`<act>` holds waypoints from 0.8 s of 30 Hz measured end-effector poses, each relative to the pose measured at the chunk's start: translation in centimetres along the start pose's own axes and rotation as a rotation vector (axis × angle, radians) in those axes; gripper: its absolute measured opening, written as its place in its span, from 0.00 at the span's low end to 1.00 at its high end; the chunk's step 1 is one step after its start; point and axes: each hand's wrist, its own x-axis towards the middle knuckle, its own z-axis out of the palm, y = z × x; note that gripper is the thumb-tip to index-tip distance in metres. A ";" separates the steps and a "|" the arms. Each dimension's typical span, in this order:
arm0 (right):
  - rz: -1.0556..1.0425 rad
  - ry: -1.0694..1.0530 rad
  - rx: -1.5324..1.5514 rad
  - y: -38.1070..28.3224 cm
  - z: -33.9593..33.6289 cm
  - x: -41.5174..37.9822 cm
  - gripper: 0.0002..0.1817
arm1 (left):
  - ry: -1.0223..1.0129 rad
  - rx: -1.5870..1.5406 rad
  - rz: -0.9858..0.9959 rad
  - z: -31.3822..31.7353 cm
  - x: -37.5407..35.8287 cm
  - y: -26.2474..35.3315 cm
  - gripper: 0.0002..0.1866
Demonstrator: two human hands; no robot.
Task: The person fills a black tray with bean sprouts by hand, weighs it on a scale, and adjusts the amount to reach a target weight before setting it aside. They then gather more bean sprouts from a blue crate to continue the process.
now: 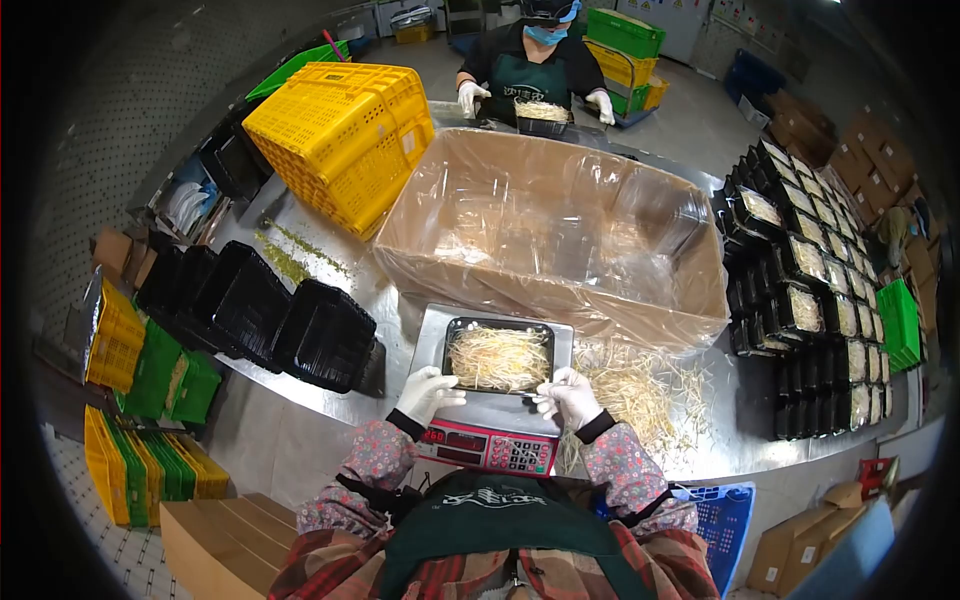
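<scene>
A black plastic tray full of pale bean sprouts sits on the plate of a red and silver digital scale. My left hand, in a white glove, has its fingers closed at the tray's near left corner. At the near right corner, the gloved fingers of my right hand pinch the rim. Loose sprouts lie in a heap on the metal table, to the right of the scale. Red digits show on the scale's display, partly behind my left wrist.
A large box lined with clear plastic stands beyond the scale. Empty black trays lie left, near stacked yellow crates. Filled trays are stacked at right. Across the table, a co-worker has gloved hands beside another sprout tray.
</scene>
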 end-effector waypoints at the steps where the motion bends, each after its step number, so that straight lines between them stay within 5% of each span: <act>1: -0.046 0.039 0.012 0.4 0.0 0.2 0.11 | 0.011 -0.019 0.042 -0.1 0.4 -0.3 0.09; 7: 0.035 0.117 -0.104 -3.2 2.2 -1.0 0.08 | 0.104 0.045 0.090 0.8 -0.2 -0.1 0.11; 9: 0.036 0.128 -0.961 -5.9 2.7 -1.5 0.15 | 0.083 0.034 -0.124 1.1 -1.3 0.1 0.17; 10: -0.566 0.272 -1.379 -6.0 2.9 -0.8 0.24 | 0.030 0.131 -0.203 1.0 -1.3 -0.5 0.24; 11: -0.477 0.319 -1.330 -6.8 3.4 0.2 0.26 | -0.069 0.162 -0.273 1.2 -1.6 -1.0 0.29; 13: -0.732 0.431 -1.319 -8.2 8.5 1.0 0.23 | -0.203 0.127 -0.343 3.1 -1.7 -2.2 0.34; 15: -1.002 0.296 -1.388 -7.2 11.2 5.0 0.19 | -0.275 0.094 -0.393 5.6 -1.4 -2.6 0.37; 18: -0.993 0.276 -1.814 -1.7 12.7 10.3 0.32 | -0.291 0.046 -0.290 6.0 0.5 -4.7 0.31; 21: -0.552 0.111 -1.852 -3.9 14.5 9.1 0.34 | -0.269 0.004 -0.247 6.2 0.7 -5.2 0.27; 24: -0.711 0.231 -1.801 -2.9 13.8 10.7 0.28 | -0.254 -0.043 -0.214 6.7 0.8 -5.3 0.26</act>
